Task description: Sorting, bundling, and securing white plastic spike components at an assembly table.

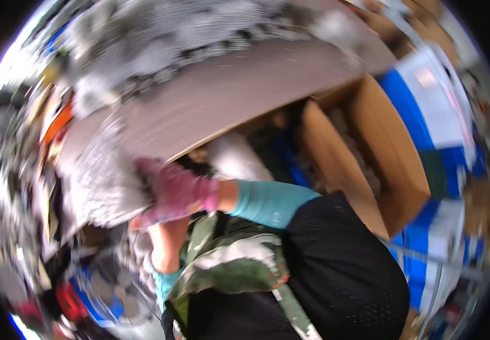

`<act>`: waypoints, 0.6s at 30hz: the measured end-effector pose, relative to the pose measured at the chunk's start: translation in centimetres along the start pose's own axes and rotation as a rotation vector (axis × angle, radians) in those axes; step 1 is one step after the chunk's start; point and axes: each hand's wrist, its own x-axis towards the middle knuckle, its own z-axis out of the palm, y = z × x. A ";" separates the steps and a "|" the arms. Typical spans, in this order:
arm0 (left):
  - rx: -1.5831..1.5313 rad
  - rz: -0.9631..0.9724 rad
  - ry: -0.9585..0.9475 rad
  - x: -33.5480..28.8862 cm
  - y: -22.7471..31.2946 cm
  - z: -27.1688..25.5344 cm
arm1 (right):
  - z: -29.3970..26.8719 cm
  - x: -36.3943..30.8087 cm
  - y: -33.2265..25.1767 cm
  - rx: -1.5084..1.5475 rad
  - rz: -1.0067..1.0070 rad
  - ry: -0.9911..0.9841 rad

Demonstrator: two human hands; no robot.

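The work in hand appears to be handling a loose, grey-white bundle of ribbed, knit-looking fabric [109, 184], which sits at the near left part of a broad, grey-brown, flat tabletop [216, 93]. The right hand [183, 190], in a pink patterned glove below a teal sleeve cover, reaches across from the right and meets the bundle's right side. The left hand [149, 217], also in pink as far as the blur shows, comes up from the near side and overlaps the right hand at the bundle's near right corner. The fingers of both hands are blurred or tucked behind the fabric, so I cannot tell how far they are open or whether they have closed on it.

A long, heaped pile of similar grey fabric [171, 37] lies on the far side of the tabletop, and an open, brown cardboard box [389, 147] stands to the right. The step looks like gathering or shifting this one piece; the next move probably calls for a firm hold with both hands, keeping the soft layers together.
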 end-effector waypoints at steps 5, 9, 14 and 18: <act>0.663 0.288 -0.191 0.9 8.5 4.8 | -1.4 -3.8 3.8 0.274 0.122 0.429; 0.381 0.271 -0.294 1.2 10.1 9.1 | -5.3 -6.9 5.5 0.445 0.238 0.542; 0.302 0.223 -0.505 3.6 11.2 13.2 | -11.3 -9.7 6.8 0.658 0.167 0.658; 0.357 0.261 -0.565 4.7 11.8 15.2 | -19.1 -13.9 3.5 0.575 -0.038 0.827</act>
